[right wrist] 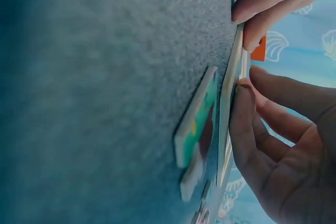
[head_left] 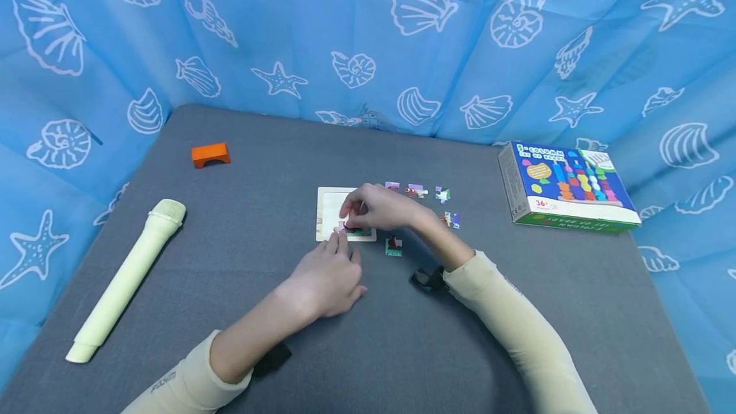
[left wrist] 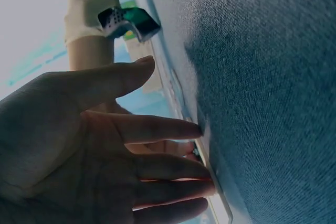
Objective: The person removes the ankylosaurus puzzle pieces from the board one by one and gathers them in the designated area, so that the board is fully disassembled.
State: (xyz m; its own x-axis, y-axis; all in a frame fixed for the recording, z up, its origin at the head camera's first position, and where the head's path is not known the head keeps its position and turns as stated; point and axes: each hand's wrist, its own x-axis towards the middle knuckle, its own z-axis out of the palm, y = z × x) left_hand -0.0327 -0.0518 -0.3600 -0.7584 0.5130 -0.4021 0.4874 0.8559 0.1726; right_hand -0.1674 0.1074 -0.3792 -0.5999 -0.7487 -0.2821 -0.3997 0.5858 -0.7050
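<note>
A small pale wooden puzzle tray (head_left: 318, 216) lies on the grey table, with colored jigsaw pieces (head_left: 359, 232) in its lower right part. My right hand (head_left: 382, 204) reaches over the tray from the right, and its thumb and fingertips pinch a puzzle piece (head_left: 347, 225), mostly covered by the fingers. In the left wrist view my left hand (left wrist: 152, 161) has its fingers extended, fingertips at the tray's edge. A loose puzzle piece (head_left: 393, 246), green and brown, lies just right of the tray; the right wrist view shows it flat on the cloth.
More loose puzzle pieces (head_left: 416, 191) lie behind and right of the right hand. A boxed bead set (head_left: 575, 187) stands at the right. On the left are an orange arch block (head_left: 210, 154) and a pale green toy microphone (head_left: 126, 280). A blue shell-print curtain (head_left: 356, 30) hangs behind.
</note>
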